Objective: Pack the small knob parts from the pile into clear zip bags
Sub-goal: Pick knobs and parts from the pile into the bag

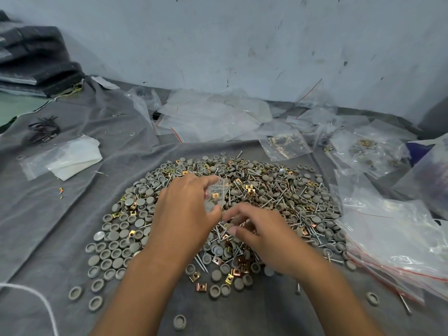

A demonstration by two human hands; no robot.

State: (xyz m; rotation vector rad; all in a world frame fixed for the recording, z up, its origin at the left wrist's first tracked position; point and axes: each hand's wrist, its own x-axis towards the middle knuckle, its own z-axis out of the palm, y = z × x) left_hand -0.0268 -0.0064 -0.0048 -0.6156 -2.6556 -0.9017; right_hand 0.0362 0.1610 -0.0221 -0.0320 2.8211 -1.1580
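A wide pile (278, 190) of grey round knob caps, silver screws and gold square clips lies on a grey cloth (60, 226). Above its middle my left hand (184, 209) grips a small clear zip bag (218, 192) between thumb and fingers; a gold clip and grey caps show through it. My right hand (259, 231) hovers just right of the bag, over the screws, its fingers curled and blurred. Whether the right fingers pinch a part cannot be told.
Empty clear zip bags with red seal lines are heaped at the back (213, 115) and stacked at the right (392, 234). Filled bags (286, 144) lie behind the pile. A white folded sheet (72, 158) lies left, dark foam stacks (34, 59) at far left, and a wall behind.
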